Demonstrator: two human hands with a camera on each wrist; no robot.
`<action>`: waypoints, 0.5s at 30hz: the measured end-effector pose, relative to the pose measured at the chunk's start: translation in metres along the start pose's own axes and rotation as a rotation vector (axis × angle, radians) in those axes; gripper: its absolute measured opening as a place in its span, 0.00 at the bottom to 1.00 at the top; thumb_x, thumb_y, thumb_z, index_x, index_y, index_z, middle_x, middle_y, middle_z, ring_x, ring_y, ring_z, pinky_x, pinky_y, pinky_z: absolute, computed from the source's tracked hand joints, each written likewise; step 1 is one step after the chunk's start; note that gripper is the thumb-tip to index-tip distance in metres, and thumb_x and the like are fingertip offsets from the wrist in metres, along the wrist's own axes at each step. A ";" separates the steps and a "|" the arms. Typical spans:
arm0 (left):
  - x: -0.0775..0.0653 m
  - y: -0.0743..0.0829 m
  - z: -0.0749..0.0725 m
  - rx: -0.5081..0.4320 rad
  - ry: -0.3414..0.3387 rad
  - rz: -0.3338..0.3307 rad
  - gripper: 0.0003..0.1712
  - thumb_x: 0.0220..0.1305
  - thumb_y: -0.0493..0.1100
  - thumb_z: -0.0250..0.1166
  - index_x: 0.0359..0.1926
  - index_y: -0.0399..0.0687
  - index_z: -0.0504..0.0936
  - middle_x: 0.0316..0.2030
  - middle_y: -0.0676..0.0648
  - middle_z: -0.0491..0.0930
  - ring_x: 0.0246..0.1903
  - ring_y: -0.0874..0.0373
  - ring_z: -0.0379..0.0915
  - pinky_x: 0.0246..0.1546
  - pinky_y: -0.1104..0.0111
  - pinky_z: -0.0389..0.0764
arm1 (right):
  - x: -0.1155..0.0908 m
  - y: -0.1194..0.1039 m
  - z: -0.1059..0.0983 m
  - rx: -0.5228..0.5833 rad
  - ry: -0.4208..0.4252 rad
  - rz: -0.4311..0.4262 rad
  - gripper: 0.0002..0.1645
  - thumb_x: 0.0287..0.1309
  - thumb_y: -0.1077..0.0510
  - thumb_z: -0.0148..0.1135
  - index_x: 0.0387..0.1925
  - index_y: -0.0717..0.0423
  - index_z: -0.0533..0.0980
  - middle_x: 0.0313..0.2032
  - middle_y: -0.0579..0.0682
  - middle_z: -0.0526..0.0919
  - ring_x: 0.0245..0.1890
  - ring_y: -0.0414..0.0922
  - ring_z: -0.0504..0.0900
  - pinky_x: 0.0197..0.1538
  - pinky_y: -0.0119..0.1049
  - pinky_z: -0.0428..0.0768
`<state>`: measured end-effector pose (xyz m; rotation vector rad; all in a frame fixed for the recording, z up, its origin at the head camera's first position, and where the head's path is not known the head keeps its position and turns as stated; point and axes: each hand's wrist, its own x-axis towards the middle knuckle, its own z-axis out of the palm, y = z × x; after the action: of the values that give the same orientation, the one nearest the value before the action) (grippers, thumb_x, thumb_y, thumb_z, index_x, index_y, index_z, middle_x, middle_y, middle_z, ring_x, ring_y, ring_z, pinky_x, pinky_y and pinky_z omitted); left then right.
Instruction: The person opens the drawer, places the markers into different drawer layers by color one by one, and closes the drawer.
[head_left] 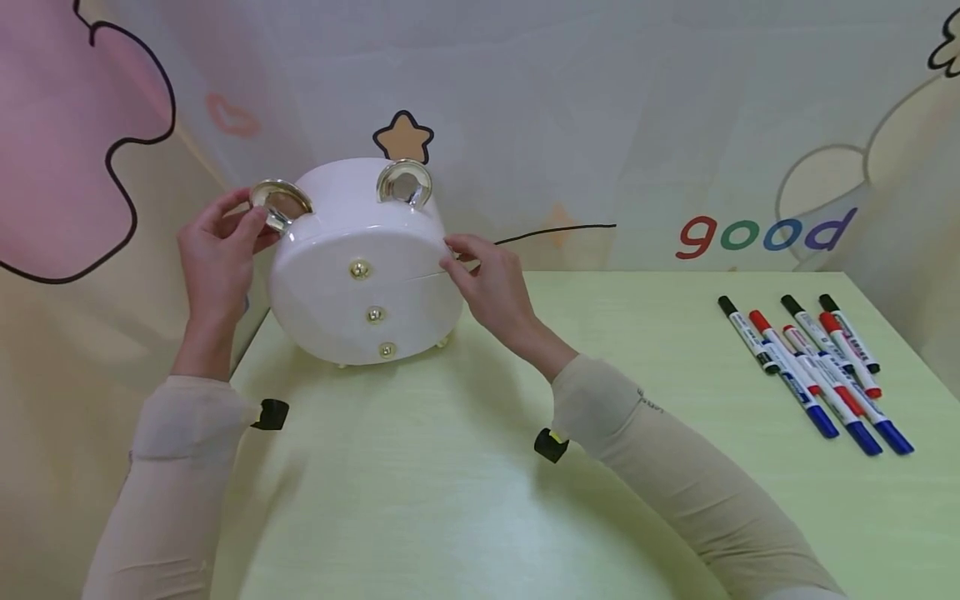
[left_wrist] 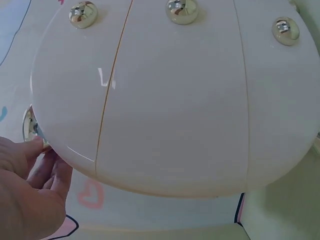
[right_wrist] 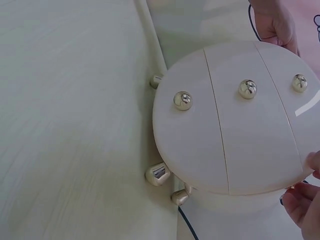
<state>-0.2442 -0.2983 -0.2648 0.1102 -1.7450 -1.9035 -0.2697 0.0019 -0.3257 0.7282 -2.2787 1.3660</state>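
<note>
A glossy white rounded box [head_left: 322,292] stands on the table, its front split by seams and set with three gold knobs [head_left: 360,269]. On its top are two gold ear-shaped rings, a left ear [head_left: 281,185] and a right ear [head_left: 384,179]. My left hand [head_left: 217,258] pinches the left ear between thumb and fingers. At the box's right side, my right hand [head_left: 495,287] grips the edge near the upper seam. Its thumb [right_wrist: 313,161] lies on the front panel and its fingers curl behind the edge. Short gold feet [right_wrist: 158,173] show under the box.
Several capped markers [head_left: 798,386] with black, red and blue caps lie in a group at the table's right. The pale green table [head_left: 420,483] meets a printed wall cloth [head_left: 570,108] behind the box. A small black wrist camera hangs under each sleeve.
</note>
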 end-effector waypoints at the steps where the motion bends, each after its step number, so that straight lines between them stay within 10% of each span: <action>1: 0.001 0.000 0.000 0.003 0.002 0.005 0.17 0.64 0.34 0.73 0.54 0.39 0.86 0.37 0.47 0.86 0.29 0.60 0.86 0.35 0.73 0.84 | 0.000 0.000 0.001 0.008 0.005 -0.002 0.18 0.68 0.63 0.67 0.56 0.65 0.82 0.51 0.56 0.87 0.45 0.48 0.87 0.44 0.39 0.85; 15: 0.003 -0.002 0.001 0.019 -0.001 -0.006 0.21 0.66 0.35 0.71 0.59 0.36 0.84 0.39 0.48 0.86 0.28 0.62 0.85 0.34 0.75 0.84 | -0.002 0.002 0.005 0.015 0.062 -0.026 0.18 0.66 0.62 0.69 0.55 0.65 0.83 0.47 0.57 0.89 0.42 0.48 0.87 0.40 0.40 0.84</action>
<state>-0.2479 -0.2993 -0.2658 0.1222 -1.7659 -1.8916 -0.2701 -0.0008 -0.3304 0.7076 -2.2058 1.3765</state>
